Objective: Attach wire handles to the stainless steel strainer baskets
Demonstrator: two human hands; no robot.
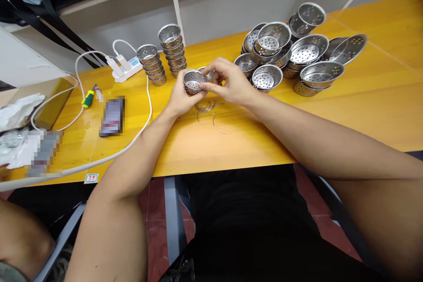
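My left hand point(181, 99) is wrapped around a small perforated metal cup point(192, 80), whose open mouth faces up. At the cup's right rim, the thumb and fingers of my right hand point(228, 80) come together in a pinch; whatever lies between them is too small or hidden to make out. Part of another metal cup point(206, 72) shows just behind my right fingers. Below the hands, several thin curved wires point(208, 108) lie loose on the yellow table point(185, 145).
Two stacks of perforated cups, a shorter stack point(152, 67) and a taller stack point(172, 48), stand left. Many perforated cups point(269, 77) crowd the right. A power strip point(127, 70), white cable point(149, 105), screwdriver point(87, 98) and phone point(113, 116) lie left. Another person's leg point(23, 233) shows lower left.
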